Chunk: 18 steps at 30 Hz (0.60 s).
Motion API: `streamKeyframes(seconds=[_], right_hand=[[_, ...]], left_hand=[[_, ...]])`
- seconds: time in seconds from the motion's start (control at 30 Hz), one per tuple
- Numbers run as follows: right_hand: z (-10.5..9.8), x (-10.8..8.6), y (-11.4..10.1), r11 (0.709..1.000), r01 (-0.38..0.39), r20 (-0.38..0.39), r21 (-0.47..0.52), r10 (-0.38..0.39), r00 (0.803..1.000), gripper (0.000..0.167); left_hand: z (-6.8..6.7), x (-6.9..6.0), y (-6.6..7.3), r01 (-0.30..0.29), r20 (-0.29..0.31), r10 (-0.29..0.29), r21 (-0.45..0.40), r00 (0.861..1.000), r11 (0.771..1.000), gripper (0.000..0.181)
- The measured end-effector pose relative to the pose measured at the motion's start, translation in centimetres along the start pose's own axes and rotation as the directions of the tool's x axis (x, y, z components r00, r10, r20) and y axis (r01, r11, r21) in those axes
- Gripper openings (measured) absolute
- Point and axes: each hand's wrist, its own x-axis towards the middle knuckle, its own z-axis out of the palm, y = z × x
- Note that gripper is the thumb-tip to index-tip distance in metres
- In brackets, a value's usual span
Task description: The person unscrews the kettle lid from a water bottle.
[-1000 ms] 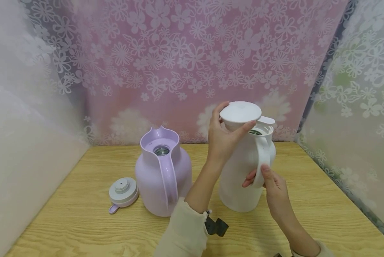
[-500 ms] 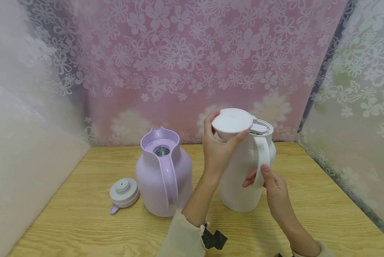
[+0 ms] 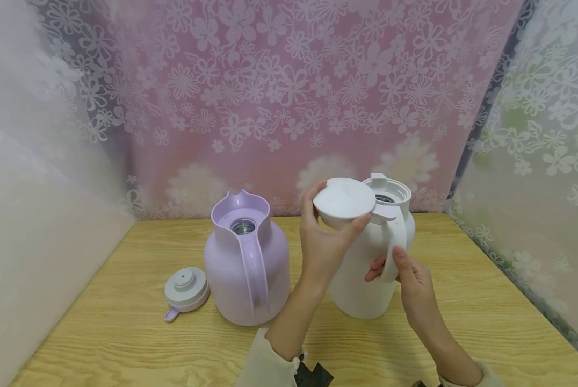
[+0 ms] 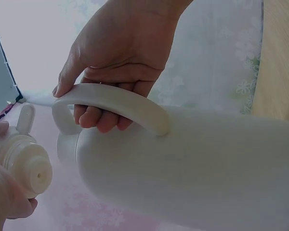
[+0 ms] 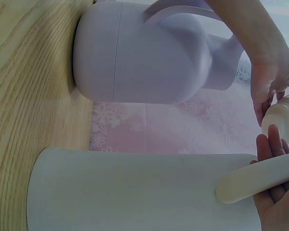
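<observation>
A white vacuum jug (image 3: 361, 279) stands upright on the table, its round mouth (image 3: 390, 189) uncovered. My right hand (image 3: 416, 287) grips its handle (image 3: 394, 236); in the left wrist view the fingers curl under the handle (image 4: 118, 98) with the thumb on top. Beside the mouth, to the left and slightly in front, my left hand (image 3: 325, 242) holds the white lid (image 3: 344, 199) by its rim. The lid's stepped plug (image 4: 38, 174) shows from below in the left wrist view, apart from the jug.
A lilac vacuum jug (image 3: 246, 269) with an uncovered mouth stands left of the white one. Its lid (image 3: 186, 290) lies upside down further left, lilac tab toward me. The wooden table (image 3: 124, 344) is bounded by flowered curtains (image 3: 269, 107).
My left hand has moved the white lid left, down and toward me, off from over the jug's mouth, turning its tab nearer me. My right hand and the jugs have stayed put.
</observation>
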Motion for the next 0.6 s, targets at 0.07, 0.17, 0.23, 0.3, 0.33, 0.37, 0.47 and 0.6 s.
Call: streamKeyframes(seconds=[0.07, 0.17, 0.23, 0.3, 0.33, 0.37, 0.47, 0.6], right_hand=[[0.0, 0.0, 0.0, 1.0, 0.001, -0.002, 0.004, -0.001, 1.0, 0.044], [0.0, 0.0, 0.0, 1.0, 0.003, -0.002, 0.013, -0.003, 1.0, 0.044], [0.0, 0.0, 0.0, 1.0, 0.001, -0.003, 0.013, -0.001, 1.0, 0.044], [0.0, 0.0, 0.1, 1.0, 0.002, -0.004, 0.013, -0.002, 1.0, 0.044], [0.0, 0.0, 0.1, 1.0, 0.001, -0.005, 0.012, -0.001, 1.0, 0.044], [0.0, 0.0, 0.1, 1.0, 0.002, -0.006, 0.011, -0.002, 1.0, 0.044], [0.0, 0.0, 0.1, 1.0, 0.003, -0.006, 0.01, -0.003, 1.0, 0.044], [0.0, 0.0, 0.2, 1.0, 0.0, -0.002, 0.01, 0.0, 1.0, 0.044]], left_hand=[[-0.2, -0.2, -0.1, -0.009, -0.002, 0.009, -0.002, 1.0, 1.0, 0.072], [-0.5, -0.6, -0.4, -0.005, 0.0, 0.005, -0.011, 1.0, 1.0, 0.072], [-0.7, -0.9, -0.5, 0.0, 0.005, 0.0, -0.012, 1.0, 1.0, 0.072], [-0.8, -1.2, -0.7, 0.006, 0.011, -0.006, -0.012, 1.0, 1.0, 0.072], [-0.9, -1.3, -0.7, 0.005, 0.015, -0.005, -0.012, 1.0, 1.0, 0.073], [-1.0, -1.5, -0.8, 0.007, 0.02, -0.006, -0.009, 1.0, 1.0, 0.073], [-1.1, -1.9, -1.1, 0.008, 0.038, -0.008, -0.009, 0.999, 1.0, 0.074], [-1.4, -2.4, -1.5, 0.01, 0.059, -0.009, -0.016, 0.998, 1.0, 0.076]])
